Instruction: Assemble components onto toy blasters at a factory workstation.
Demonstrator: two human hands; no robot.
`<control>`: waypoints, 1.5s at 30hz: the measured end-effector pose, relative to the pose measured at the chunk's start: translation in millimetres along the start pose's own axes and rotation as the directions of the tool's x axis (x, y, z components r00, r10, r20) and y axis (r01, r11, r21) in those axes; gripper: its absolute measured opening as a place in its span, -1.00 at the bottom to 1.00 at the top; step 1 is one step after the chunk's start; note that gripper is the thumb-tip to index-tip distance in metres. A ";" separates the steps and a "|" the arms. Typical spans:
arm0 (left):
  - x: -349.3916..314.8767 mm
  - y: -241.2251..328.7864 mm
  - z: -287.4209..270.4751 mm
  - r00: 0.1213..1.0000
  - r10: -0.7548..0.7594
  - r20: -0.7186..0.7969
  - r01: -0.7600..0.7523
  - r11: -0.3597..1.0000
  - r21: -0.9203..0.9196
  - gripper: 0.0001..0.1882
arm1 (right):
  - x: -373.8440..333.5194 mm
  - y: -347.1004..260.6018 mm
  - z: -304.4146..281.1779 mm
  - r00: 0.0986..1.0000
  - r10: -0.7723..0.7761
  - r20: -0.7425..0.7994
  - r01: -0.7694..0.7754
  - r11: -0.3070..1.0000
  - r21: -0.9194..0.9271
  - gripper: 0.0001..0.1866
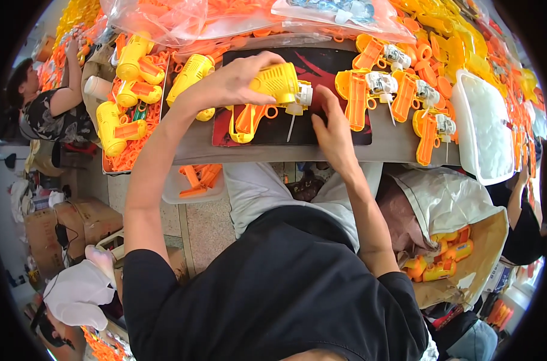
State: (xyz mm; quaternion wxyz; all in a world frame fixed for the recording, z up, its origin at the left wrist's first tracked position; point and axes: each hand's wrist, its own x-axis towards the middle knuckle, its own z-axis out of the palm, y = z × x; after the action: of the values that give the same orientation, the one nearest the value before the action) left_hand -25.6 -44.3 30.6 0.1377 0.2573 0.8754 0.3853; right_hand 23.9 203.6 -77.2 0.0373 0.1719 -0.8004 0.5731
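My left hand (pixel 234 81) is closed around a yellow ribbed toy gun shell (pixel 279 83), its fingers over the top and thumb below. The shell sits above a toy gun half with an orange handle (pixel 247 118) on the dark red-and-black mat (pixel 339 57). At the shell's right end shows a white mechanism (pixel 302 96) with a thin stem pointing down. Just right of that mechanism, my right hand (pixel 333 126) has its fingers apart and holds nothing. Whether its fingertips touch the mechanism, I cannot tell.
Open toy gun halves (pixel 356 96) with white mechanisms lie to the right, beside a white tub (pixel 489 132). Yellow toy guns (pixel 111 129) fill the left side. Bags and loose orange parts are piled behind. A sack (pixel 484 240) stands lower right; other people work at both sides.
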 end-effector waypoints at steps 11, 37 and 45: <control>13.6 -1.0 35.0 0.985 0.006 0.171 -0.091 0.863 0.496 -0.19 | 31.5 13.2 5.5 0.985 -0.087 0.150 0.109 0.983 -0.146 -0.08; 3.9 -1.8 43.5 0.978 0.078 0.195 -0.188 0.741 0.644 -0.12 | 28.0 10.3 2.5 0.980 -0.106 0.166 0.121 0.989 -0.087 -0.16; 7.2 6.7 47.6 0.977 -0.051 0.206 -0.092 0.772 0.628 -0.12 | 29.9 17.3 -5.1 0.962 -0.145 0.230 0.150 0.989 -0.004 -0.15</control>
State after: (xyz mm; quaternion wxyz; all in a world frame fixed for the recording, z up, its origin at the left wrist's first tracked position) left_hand -8.4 -7.7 3.6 0.1306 0.3375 0.9314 0.0396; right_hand -10.4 206.3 -83.4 -0.0109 0.2953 -0.7903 0.5367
